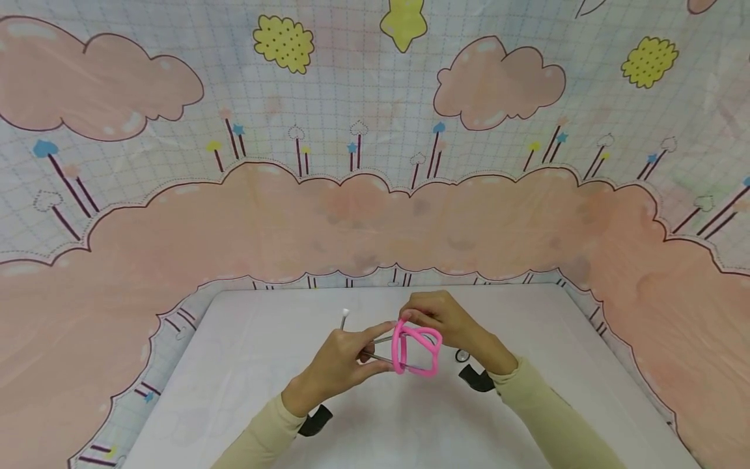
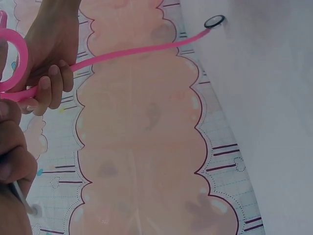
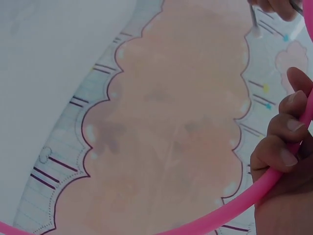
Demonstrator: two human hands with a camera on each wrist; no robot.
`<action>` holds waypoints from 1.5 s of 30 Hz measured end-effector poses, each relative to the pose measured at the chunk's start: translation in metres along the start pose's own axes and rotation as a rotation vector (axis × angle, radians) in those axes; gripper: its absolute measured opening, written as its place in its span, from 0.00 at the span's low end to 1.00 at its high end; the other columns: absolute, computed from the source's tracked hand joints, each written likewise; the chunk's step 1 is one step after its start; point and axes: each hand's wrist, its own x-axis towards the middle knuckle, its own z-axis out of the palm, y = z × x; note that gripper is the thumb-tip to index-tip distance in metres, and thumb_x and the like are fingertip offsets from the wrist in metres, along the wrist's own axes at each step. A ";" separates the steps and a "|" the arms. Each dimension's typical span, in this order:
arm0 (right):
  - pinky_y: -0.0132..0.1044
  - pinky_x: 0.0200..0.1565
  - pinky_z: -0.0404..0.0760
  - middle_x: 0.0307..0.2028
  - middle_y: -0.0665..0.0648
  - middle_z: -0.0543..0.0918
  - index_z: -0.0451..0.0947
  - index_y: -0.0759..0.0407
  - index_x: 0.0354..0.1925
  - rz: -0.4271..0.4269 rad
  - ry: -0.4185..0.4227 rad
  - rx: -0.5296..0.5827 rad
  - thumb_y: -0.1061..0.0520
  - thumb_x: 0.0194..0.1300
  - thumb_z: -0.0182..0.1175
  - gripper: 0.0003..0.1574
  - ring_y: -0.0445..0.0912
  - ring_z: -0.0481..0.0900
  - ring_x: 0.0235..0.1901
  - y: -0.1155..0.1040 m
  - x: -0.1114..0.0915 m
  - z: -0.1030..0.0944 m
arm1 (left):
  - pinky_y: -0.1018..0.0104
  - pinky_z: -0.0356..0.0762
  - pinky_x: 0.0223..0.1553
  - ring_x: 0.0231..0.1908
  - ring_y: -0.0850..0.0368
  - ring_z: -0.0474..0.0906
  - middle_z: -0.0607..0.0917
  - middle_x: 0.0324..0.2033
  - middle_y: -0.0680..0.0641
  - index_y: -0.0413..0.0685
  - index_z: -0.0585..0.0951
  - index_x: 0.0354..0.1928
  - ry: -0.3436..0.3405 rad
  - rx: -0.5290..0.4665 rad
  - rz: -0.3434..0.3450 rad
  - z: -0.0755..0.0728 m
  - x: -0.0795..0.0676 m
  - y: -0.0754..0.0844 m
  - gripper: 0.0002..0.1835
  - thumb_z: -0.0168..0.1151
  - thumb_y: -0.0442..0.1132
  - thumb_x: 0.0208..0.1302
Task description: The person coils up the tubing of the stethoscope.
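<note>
Both hands hold a stethoscope with pink tubing (image 1: 434,365) above the white table. My left hand (image 1: 334,365) grips it near its metal ear tubes; a white ear tip (image 1: 346,312) sticks out beyond that hand. The tubing is looped between the hands. My right hand (image 1: 443,317) holds the top of the loop. In the right wrist view, the fingers of the right hand (image 3: 281,142) curl round the tubing. From there the tubing runs to the round chest piece (image 2: 214,22) in the left wrist view; in the head view, the chest piece (image 1: 462,355) shows below the right wrist.
A white table (image 1: 234,391) lies under the hands. Behind and around it hangs a cloth (image 1: 351,221) printed with clouds and stars. Black pieces (image 1: 316,421) show beneath the wrists.
</note>
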 end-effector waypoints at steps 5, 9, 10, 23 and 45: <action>0.29 0.31 0.78 0.27 0.53 0.84 0.84 0.59 0.38 0.012 0.017 0.015 0.63 0.68 0.59 0.06 0.37 0.75 0.27 0.003 -0.003 0.004 | 0.84 0.73 0.26 0.19 0.72 0.67 0.76 0.17 0.55 0.45 0.73 0.65 -0.013 -0.049 -0.013 -0.001 -0.003 -0.001 0.35 0.73 0.43 0.56; 0.30 0.31 0.77 0.30 0.53 0.86 0.84 0.58 0.40 0.076 0.032 0.024 0.61 0.70 0.57 0.08 0.38 0.75 0.28 0.007 -0.005 0.009 | 0.84 0.73 0.26 0.19 0.72 0.68 0.76 0.18 0.55 0.45 0.72 0.66 0.000 -0.071 -0.034 -0.001 -0.006 -0.004 0.32 0.68 0.47 0.61; 0.30 0.32 0.77 0.31 0.53 0.86 0.84 0.58 0.41 0.108 0.035 0.027 0.62 0.71 0.56 0.09 0.39 0.76 0.28 0.008 -0.007 0.011 | 0.85 0.71 0.26 0.19 0.72 0.67 0.76 0.18 0.55 0.46 0.71 0.67 0.005 -0.074 -0.043 -0.001 -0.007 -0.005 0.32 0.65 0.49 0.63; 0.28 0.26 0.68 0.23 0.61 0.76 0.81 0.64 0.46 0.405 0.096 0.141 0.68 0.70 0.53 0.11 0.36 0.68 0.25 0.021 -0.025 0.042 | 0.83 0.63 0.25 0.21 0.71 0.62 0.75 0.19 0.54 0.46 0.69 0.68 0.022 -0.086 -0.175 -0.006 -0.013 -0.010 0.38 0.73 0.35 0.55; 0.27 0.24 0.67 0.27 0.59 0.79 0.78 0.63 0.59 0.550 0.034 0.103 0.55 0.74 0.54 0.20 0.36 0.67 0.23 0.030 -0.055 0.060 | 0.77 0.65 0.22 0.20 0.71 0.62 0.75 0.19 0.56 0.46 0.68 0.70 0.120 -0.011 -0.354 0.002 -0.027 -0.033 0.39 0.72 0.35 0.56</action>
